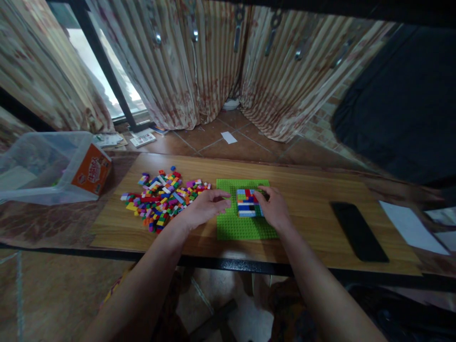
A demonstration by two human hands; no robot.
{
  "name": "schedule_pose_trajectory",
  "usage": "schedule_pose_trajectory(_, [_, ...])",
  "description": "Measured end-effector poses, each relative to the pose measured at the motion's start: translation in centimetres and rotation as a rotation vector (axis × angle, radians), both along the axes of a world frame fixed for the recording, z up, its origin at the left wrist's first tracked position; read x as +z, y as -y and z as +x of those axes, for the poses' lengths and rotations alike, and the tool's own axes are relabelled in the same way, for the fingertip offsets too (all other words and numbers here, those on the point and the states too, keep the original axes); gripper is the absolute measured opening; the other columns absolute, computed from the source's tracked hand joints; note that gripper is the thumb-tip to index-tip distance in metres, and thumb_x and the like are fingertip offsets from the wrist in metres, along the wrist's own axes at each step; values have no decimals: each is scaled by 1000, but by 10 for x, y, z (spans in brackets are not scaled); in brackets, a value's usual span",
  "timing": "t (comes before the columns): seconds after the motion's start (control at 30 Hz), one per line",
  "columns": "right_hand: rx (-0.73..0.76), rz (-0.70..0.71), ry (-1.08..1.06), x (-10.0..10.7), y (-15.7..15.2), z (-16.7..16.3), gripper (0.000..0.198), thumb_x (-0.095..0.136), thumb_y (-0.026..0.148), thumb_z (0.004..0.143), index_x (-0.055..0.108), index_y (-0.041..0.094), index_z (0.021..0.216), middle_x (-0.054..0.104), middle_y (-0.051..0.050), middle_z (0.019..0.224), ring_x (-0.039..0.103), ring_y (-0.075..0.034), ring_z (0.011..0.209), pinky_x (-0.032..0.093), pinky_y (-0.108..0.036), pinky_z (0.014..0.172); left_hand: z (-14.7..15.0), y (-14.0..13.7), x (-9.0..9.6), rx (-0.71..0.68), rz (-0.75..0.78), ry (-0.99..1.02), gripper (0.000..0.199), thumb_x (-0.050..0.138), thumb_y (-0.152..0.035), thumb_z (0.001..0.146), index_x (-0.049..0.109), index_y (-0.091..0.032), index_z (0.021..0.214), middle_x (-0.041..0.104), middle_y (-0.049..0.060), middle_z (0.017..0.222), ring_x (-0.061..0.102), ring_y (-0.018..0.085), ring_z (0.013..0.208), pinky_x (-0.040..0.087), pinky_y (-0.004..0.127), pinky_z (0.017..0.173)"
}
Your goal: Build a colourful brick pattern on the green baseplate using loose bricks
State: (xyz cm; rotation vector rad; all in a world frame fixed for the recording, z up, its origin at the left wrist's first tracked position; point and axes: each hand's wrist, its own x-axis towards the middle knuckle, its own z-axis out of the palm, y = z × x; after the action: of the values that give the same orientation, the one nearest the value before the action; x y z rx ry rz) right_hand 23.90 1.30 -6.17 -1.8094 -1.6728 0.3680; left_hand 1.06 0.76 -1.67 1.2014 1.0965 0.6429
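Rectangular brick block (245, 207) resting on a studded green baseplate (228, 231).
The left hand (204, 207) is hovering half-open, visibly gripping nothing; the right hand (275, 207) is curling around the block's right side, its grip unclear. Small multicoloured bricks (160, 199) are lying heaped leftward on the wood-grained surface (309, 228).

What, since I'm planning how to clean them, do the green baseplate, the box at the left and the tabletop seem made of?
Green baseplate: likely moulded plastic, fairly matte; rows of studs show.
Box: probably plastic, translucent and smooth; its walls let shapes show through.
Tabletop: wood or wood-look laminate, lightly satin; grain streaks leave which open.
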Motion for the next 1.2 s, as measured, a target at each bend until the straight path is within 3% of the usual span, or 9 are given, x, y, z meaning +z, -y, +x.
schedule_pose_trajectory(0.43, [-12,-28,5,0,3,-6,37,49,45,88,68,19,105,65,-14,110,59,-29,105,45,-49,93,-2,4,5,1,8,-23,35,71,-30,75,67,-12,105,63,-1,70,55,10,64,44,24,64])
schedule_pose_trajectory(0.73, [18,-15,-218,15,3,11,47,38,51,92,69,18,103,72,-13,105,65,-26,99,48,-45,92,-31,-2,17,131,31,27,49,78,-44,67,67,-13,103,67,2,81,59,11,66,45,24,62])
schedule_pose_trajectory(0.93, [-60,119,-243,38,14,18,43,44,51,91,69,19,103,72,-13,101,67,-25,88,52,-40,80,-57,-10,20,202,229,-151,39,73,-45,72,70,-13,95,70,4,86,60,15,75,45,24,66])
schedule_pose_trajectory(1.2, [-26,172,-216,45,24,7,38,47,47,91,71,18,99,72,-11,97,67,-25,83,53,-40,76,-75,-10,22,119,425,-322,25,68,-34,75,73,-14,88,69,4,80,60,18,76,44,26,69])
